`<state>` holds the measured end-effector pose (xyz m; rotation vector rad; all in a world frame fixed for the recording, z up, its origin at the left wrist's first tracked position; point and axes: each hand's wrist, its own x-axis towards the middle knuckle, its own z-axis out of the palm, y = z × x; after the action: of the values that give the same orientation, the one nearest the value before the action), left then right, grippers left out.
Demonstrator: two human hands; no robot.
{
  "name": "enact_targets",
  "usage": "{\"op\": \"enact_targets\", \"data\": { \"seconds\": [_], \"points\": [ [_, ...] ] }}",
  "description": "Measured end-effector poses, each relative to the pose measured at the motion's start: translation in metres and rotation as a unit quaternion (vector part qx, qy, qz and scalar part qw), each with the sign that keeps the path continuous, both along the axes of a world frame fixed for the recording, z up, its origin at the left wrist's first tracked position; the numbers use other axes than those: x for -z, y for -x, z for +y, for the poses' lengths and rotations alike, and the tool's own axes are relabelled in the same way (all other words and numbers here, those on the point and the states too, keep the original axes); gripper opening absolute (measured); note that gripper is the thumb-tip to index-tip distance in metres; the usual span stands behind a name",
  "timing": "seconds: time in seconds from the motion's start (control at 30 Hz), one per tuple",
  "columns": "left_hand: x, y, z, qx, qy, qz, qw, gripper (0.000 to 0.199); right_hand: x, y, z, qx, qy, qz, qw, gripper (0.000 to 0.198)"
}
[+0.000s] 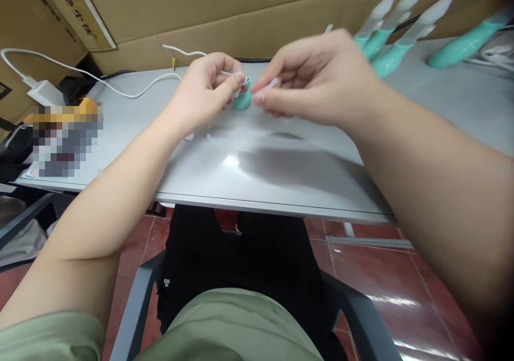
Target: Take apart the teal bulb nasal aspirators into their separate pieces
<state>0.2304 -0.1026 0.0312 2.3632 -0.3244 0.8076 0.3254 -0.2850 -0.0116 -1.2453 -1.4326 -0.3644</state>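
My left hand (211,85) is closed at the left side of a small teal part (243,102), which has a narrow neck and a wider base. A small white bit shows by its thumb tip; its shape is too small to tell. Close by on the right, my right hand (317,82) pinches a small whitish piece (274,82) between thumb and fingers. That hand is slightly blurred, and its fingertips come very near the teal part. Whether they touch it, I cannot tell. Both hands are over the back half of the grey table (193,181).
Several teal devices (391,61) with clear sections and white tapered tips stand at the back right. Another teal device (461,45) leans farther right. A white charger (46,93) with a cable is at left, beside a pixelated patch. Cardboard (241,34) walls the back.
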Motion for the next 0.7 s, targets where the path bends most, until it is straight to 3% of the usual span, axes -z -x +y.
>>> {"op": "enact_targets", "data": {
  "seconds": [0.17, 0.3, 0.43, 0.6, 0.7],
  "points": [
    [0.002, -0.004, 0.007, 0.027, 0.002, 0.029, 0.999, 0.028, 0.011, -0.011, 0.011, 0.048, 0.224, -0.093, 0.969, 0.019],
    [0.005, -0.002, 0.002, 0.044, 0.013, 0.03, 0.999, 0.023, 0.012, -0.014, 0.011, 0.077, 0.273, -0.112, 0.952, 0.022],
    [0.006, 0.001, -0.001, 0.031, 0.002, 0.008, 0.999, 0.025, 0.006, -0.006, 0.001, 0.075, 0.231, -0.073, 0.967, 0.027],
    [0.008, -0.001, 0.001, 0.015, -0.004, -0.007, 1.0, 0.027, 0.001, 0.007, 0.002, 0.109, 0.002, 0.037, 0.993, 0.029],
    [0.009, 0.0, 0.001, 0.021, -0.008, -0.017, 1.0, 0.031, 0.003, 0.007, 0.009, 0.086, -0.028, 0.091, 0.992, 0.035]
  ]
}}
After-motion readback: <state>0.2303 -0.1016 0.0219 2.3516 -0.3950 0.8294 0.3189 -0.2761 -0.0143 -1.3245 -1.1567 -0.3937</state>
